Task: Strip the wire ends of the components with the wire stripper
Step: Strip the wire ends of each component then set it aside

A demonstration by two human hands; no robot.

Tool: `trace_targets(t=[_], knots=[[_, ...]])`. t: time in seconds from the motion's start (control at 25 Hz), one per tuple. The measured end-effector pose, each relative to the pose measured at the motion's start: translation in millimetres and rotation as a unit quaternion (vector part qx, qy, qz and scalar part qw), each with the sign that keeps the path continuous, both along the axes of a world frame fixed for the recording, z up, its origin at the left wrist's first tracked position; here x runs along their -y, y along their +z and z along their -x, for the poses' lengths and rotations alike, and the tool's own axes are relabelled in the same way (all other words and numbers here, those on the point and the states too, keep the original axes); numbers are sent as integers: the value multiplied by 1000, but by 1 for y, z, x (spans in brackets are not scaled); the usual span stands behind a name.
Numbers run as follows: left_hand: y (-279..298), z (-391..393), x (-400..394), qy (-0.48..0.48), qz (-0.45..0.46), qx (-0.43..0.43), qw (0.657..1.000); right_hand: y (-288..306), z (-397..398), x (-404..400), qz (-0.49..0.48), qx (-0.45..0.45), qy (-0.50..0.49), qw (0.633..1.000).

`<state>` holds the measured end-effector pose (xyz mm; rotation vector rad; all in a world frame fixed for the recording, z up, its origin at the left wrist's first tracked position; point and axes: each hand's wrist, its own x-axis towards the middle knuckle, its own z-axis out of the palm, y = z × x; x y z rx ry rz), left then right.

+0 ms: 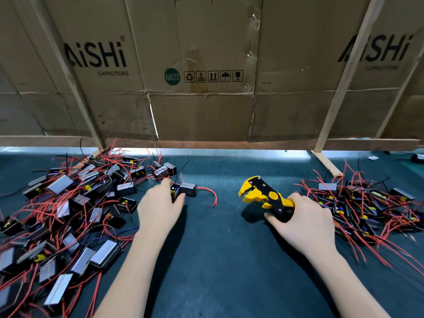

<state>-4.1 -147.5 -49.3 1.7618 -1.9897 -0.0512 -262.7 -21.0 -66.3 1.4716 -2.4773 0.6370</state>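
Stripper (266, 198) clenched in right grip (305, 216) — left grip (158, 203) pinches component (183, 190) (well apart).

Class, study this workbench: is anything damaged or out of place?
Yes: the brown cardboard wall behind the bench is torn along a seam, letting light through a slit. The tangled piles of black red-wired components look like normal stock.

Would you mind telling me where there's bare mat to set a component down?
Bare mat lies between the forearms, and between left hand and wire stripper. The left pile and right pile are crowded.
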Motion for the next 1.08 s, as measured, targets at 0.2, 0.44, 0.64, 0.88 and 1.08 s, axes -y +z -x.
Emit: trace_targets(t=[0.2, 0.44, 0.64, 0.88, 1.08], knots=[[-13, 42, -17, -80, 18, 12, 997, 0, 1, 0, -2, -3, -6, 1000], [-15, 73, 36, -169, -39, 207, 963, 1, -1, 0, -2, -6, 4, 1000], [11, 46, 78, -138, 161, 11, 977, 1, 0, 2, 6, -11, 4, 1000], [6, -18, 112, -1, -56, 121, 991, 1, -2, 3, -3, -16, 6, 1000], [17, -29, 103, 36, -3, -48, 998, 1, 1, 2, 7, -2, 5, 1000]])
